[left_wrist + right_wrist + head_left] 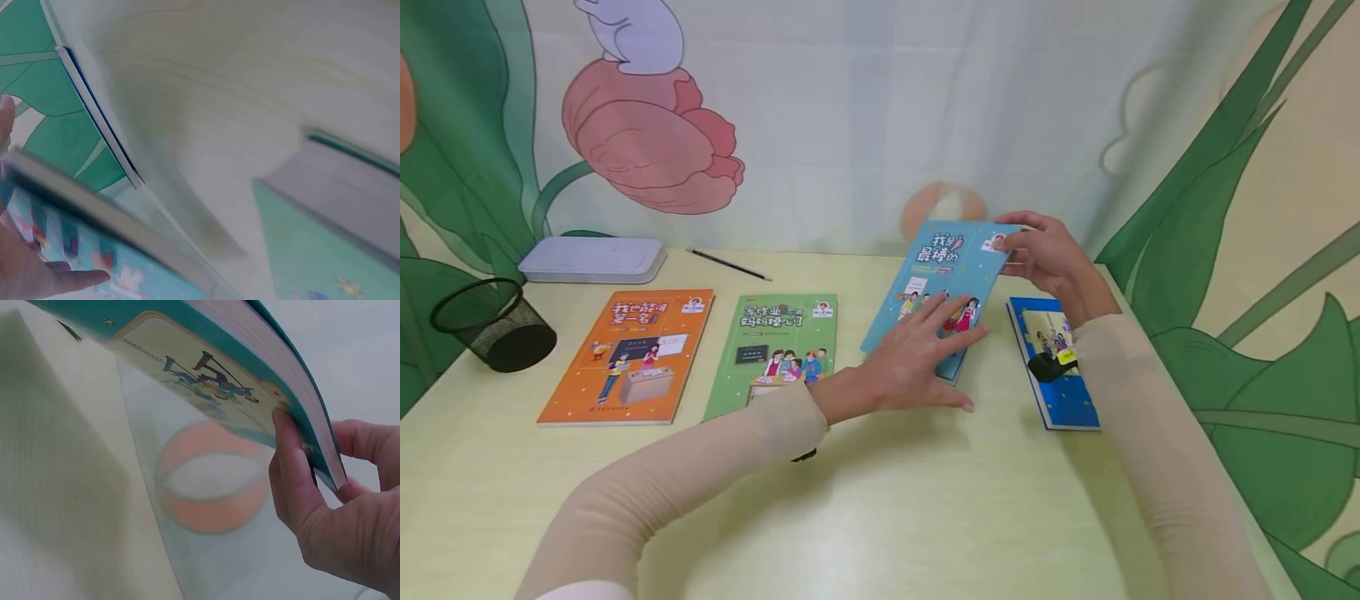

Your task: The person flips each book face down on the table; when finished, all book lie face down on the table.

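A light blue book [943, 258] is raised off the table and tilted, its printed front cover turned up in the head view. My right hand [1047, 260] pinches it at the upper right corner. In the right wrist view the fingers of that right hand [350, 519] lie on both sides of the book [250, 375], whose back cover and page edges show. My left hand [917, 354], fingers spread, is over the lower part of the front cover; whether it touches cannot be told. The left wrist view catches part of this hand [25, 269] beside the book's cover [144, 275].
Left of the hands lie a green book [790, 333] and an orange book [632, 358]. A blue book [1060, 392] lies partly under my right forearm. A black mesh pen holder [497, 329], a pale case [593, 259] and a pencil [727, 264] are toward the back left.
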`<action>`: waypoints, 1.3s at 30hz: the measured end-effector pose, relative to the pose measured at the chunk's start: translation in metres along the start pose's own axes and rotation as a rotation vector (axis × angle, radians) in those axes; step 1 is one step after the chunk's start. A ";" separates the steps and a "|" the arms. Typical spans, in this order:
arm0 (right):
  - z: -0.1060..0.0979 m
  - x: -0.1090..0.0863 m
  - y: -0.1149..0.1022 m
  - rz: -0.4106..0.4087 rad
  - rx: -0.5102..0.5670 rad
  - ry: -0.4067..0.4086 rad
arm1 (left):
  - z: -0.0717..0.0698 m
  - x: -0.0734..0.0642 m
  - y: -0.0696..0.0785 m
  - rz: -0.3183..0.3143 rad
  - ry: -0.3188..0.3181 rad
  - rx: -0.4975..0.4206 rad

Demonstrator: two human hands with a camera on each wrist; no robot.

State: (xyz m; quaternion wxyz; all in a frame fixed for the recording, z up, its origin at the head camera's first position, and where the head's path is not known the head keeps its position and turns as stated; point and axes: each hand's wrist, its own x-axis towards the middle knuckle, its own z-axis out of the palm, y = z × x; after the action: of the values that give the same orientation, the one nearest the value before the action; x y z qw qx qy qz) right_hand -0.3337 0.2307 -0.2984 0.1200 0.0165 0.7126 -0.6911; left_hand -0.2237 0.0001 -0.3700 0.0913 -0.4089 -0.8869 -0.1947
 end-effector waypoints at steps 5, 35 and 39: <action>0.004 -0.003 -0.007 0.013 0.070 0.033 | 0.000 0.004 0.004 -0.045 0.029 0.041; 0.018 -0.011 -0.023 -0.049 -0.096 0.116 | -0.028 0.005 -0.020 0.003 0.121 -0.132; 0.021 -0.013 -0.025 -0.071 -0.086 0.122 | -0.027 0.003 -0.023 0.019 0.186 -0.194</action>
State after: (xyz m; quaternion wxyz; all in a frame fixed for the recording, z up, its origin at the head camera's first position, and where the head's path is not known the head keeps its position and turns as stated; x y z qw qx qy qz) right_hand -0.3231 0.2111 -0.2713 0.0524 0.0285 0.7476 -0.6615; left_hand -0.2429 -0.0228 -0.3504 0.1352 -0.4043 -0.8477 -0.3157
